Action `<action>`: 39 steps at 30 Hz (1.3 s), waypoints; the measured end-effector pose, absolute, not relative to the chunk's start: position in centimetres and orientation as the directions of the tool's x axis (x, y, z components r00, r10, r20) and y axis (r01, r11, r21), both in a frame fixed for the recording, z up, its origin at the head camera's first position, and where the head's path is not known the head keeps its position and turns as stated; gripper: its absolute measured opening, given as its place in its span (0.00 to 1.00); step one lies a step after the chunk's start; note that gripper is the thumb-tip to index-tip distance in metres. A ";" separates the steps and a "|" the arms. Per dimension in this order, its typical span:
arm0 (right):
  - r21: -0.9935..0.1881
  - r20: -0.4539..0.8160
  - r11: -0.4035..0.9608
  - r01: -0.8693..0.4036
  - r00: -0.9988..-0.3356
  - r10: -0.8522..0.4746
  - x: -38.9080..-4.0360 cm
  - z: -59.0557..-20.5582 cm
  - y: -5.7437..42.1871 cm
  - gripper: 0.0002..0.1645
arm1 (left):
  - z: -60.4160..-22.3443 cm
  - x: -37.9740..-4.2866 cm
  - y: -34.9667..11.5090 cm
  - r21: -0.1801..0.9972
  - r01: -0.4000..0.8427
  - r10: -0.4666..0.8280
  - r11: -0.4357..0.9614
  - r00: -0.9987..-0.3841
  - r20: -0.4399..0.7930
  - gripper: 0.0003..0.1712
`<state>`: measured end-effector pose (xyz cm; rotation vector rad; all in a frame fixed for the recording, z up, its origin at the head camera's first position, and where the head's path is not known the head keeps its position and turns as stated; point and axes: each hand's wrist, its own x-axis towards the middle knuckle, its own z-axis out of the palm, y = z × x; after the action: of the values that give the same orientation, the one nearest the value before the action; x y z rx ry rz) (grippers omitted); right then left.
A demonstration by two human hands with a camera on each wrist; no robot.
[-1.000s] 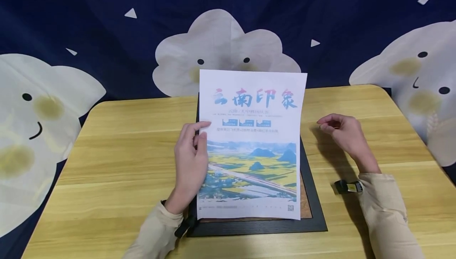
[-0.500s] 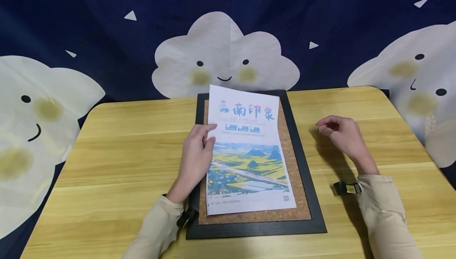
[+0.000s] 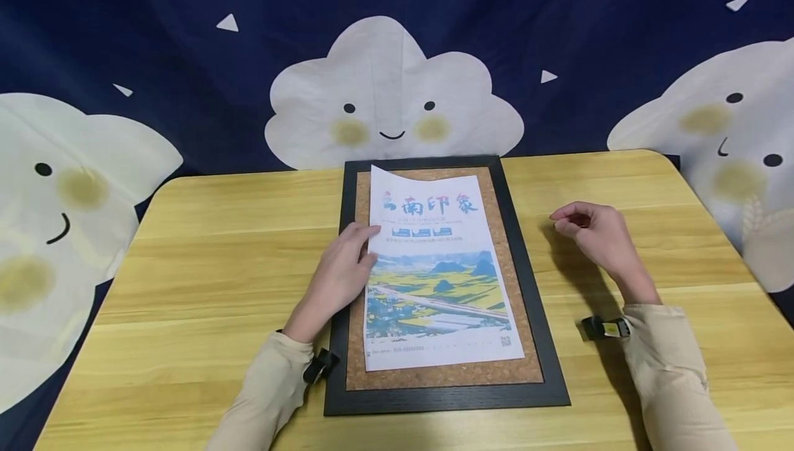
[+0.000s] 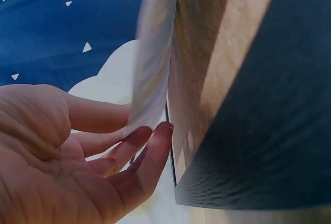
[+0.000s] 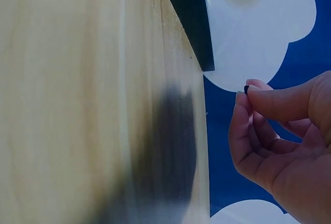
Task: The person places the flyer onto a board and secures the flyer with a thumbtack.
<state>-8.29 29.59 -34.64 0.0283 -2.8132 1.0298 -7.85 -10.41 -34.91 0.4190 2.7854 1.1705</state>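
My left hand (image 3: 338, 265) pinches the left edge of a printed paper poster (image 3: 440, 278) between thumb and fingers. The sheet bears coloured characters above a picture of fields and hills. It overlaps the cork board (image 3: 446, 376) inside its black frame (image 3: 446, 397), and its upper left corner curls up. In the left wrist view the paper (image 4: 155, 58) stands off the cork at the held edge. To the right of the frame, my right hand (image 3: 595, 237) is over the table. Its thumb and fingertip pinch a tiny black object (image 5: 246, 90), mostly hidden by the fingers.
A light wooden table (image 3: 211, 285) carries the framed board, whose far edge lies by the table's back edge. Behind hangs a dark blue cloth (image 3: 205, 78) printed with smiling clouds (image 3: 384, 72). Each wrist wears a small black camera.
The poster has gone from raised over the board to lower and nearer the cork, shifting right in the last half second. My left hand moved with it; the right hand stays almost still.
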 end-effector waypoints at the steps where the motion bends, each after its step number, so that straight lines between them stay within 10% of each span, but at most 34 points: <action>1: -0.640 0.143 0.765 -0.068 -0.989 0.032 -8.3 -34.7 29.6 0.06 | -35.0 -7.9 -10.4 0.705 0.213 0.291 0.677 -0.957 0.011 0.26; 39: -0.645 0.106 0.763 -0.041 -0.994 0.036 -8.5 -34.6 29.5 0.06 | -33.6 -6.9 -8.5 0.586 0.213 0.395 0.782 -0.896 -0.202 0.34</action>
<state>-8.49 29.46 -34.60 0.0047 -2.8436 1.0450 -6.85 -8.51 -33.63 0.4669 2.6594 0.8207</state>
